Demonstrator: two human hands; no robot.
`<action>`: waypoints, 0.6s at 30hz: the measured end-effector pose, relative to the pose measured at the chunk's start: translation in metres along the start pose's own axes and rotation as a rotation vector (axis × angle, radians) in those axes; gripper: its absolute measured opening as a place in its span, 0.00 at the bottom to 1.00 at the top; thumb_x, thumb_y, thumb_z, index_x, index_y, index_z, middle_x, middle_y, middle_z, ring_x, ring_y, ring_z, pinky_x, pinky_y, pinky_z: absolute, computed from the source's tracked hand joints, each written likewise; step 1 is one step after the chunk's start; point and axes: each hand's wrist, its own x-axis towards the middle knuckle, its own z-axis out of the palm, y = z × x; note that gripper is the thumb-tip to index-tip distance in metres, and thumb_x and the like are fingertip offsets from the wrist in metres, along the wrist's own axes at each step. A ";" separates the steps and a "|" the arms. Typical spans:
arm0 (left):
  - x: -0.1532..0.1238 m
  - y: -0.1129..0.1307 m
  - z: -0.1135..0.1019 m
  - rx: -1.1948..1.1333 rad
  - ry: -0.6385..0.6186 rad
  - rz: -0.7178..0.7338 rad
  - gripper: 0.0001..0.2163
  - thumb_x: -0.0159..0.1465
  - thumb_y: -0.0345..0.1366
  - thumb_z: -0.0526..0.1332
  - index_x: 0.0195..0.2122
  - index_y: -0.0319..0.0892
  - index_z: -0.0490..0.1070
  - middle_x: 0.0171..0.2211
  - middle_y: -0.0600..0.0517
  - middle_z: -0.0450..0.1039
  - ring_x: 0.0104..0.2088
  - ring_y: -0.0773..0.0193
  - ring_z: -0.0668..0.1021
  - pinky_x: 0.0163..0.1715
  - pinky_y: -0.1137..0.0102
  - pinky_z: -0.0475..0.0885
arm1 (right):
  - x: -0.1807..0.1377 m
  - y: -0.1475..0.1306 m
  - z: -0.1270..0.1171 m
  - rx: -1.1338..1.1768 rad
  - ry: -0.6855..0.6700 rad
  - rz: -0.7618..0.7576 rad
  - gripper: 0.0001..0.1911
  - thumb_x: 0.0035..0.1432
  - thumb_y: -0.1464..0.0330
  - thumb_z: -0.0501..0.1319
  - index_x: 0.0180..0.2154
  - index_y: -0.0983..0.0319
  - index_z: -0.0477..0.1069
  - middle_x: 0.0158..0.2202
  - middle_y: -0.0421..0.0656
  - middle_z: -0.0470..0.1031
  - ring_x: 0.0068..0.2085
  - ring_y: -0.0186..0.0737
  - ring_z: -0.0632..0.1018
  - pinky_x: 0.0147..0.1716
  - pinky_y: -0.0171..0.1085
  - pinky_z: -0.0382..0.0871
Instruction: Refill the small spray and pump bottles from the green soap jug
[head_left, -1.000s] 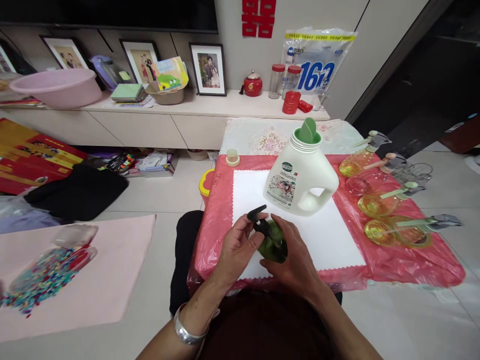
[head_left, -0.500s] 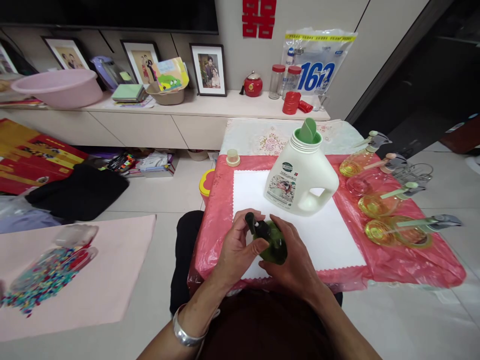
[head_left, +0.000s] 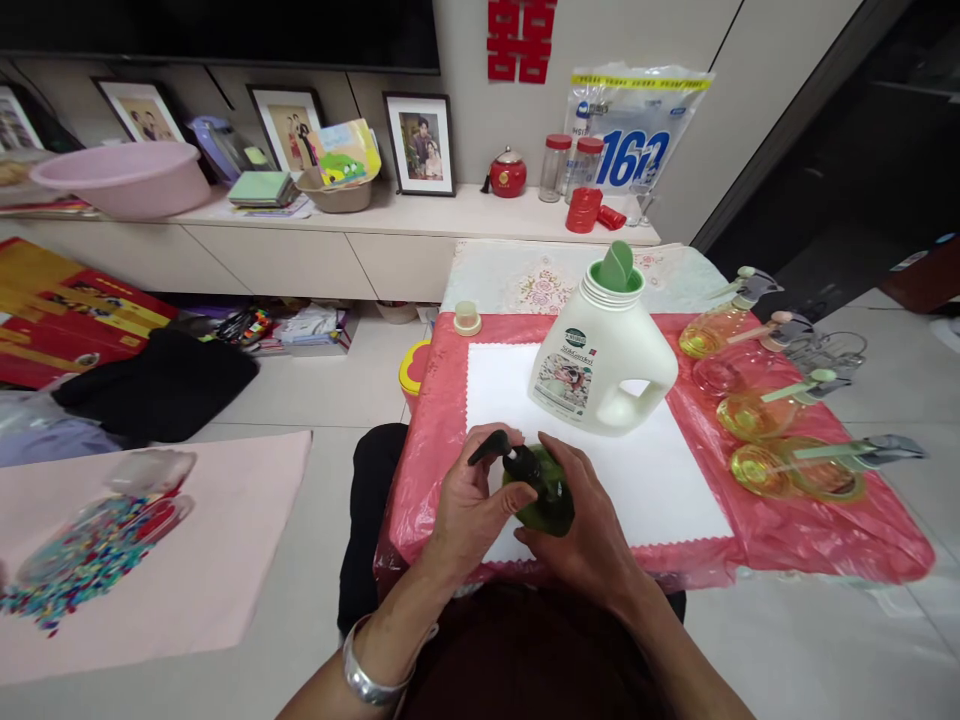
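A small dark green bottle (head_left: pixel 547 500) with a black pump head (head_left: pixel 501 452) is held over the near edge of the white mat (head_left: pixel 660 470). My left hand (head_left: pixel 471 505) is closed round the pump head and collar, its nozzle pointing left. My right hand (head_left: pixel 589 525) wraps the bottle's body from the right. Just behind them stands a big white detergent jug (head_left: pixel 600 360) with a green funnel (head_left: pixel 616 266) in its mouth.
A red plastic cover (head_left: pixel 825 530) lies over the small table. Several yellow-filled spray bottles (head_left: pixel 780 465) lie along its right side. A small cap (head_left: pixel 466 318) sits at the far left corner. A pink sheet (head_left: pixel 172 560) with a bag of coloured beads (head_left: pixel 97 540) lies on the floor, left.
My left hand has turned the pump head, so its nozzle swung from pointing up-right to pointing left. The bottle stayed in my right hand at about the same spot.
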 end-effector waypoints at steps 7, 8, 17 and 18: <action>0.000 0.010 0.003 0.063 0.029 -0.040 0.14 0.47 0.35 0.77 0.34 0.43 0.79 0.34 0.52 0.75 0.38 0.62 0.77 0.41 0.72 0.72 | -0.001 0.006 0.004 0.073 -0.053 0.051 0.52 0.40 0.75 0.67 0.66 0.52 0.51 0.61 0.46 0.64 0.60 0.47 0.70 0.58 0.49 0.69; 0.000 0.012 0.002 0.059 0.009 -0.040 0.13 0.48 0.35 0.77 0.34 0.42 0.79 0.34 0.52 0.76 0.39 0.61 0.77 0.42 0.71 0.73 | -0.001 0.006 0.003 0.094 -0.079 0.076 0.53 0.40 0.75 0.67 0.67 0.52 0.50 0.61 0.46 0.64 0.60 0.47 0.70 0.58 0.49 0.69; 0.004 0.034 -0.007 0.120 -0.298 -0.190 0.10 0.56 0.33 0.69 0.40 0.43 0.79 0.37 0.50 0.79 0.40 0.58 0.78 0.44 0.67 0.72 | -0.002 -0.002 -0.007 0.493 -0.326 0.268 0.61 0.36 0.74 0.70 0.70 0.53 0.45 0.68 0.48 0.58 0.64 0.52 0.67 0.60 0.51 0.66; 0.005 0.037 -0.008 0.135 -0.334 -0.198 0.10 0.58 0.33 0.67 0.41 0.43 0.79 0.39 0.50 0.79 0.42 0.58 0.78 0.45 0.66 0.71 | -0.003 -0.001 -0.008 0.555 -0.352 0.263 0.61 0.36 0.74 0.70 0.70 0.52 0.45 0.68 0.47 0.58 0.65 0.53 0.65 0.62 0.51 0.64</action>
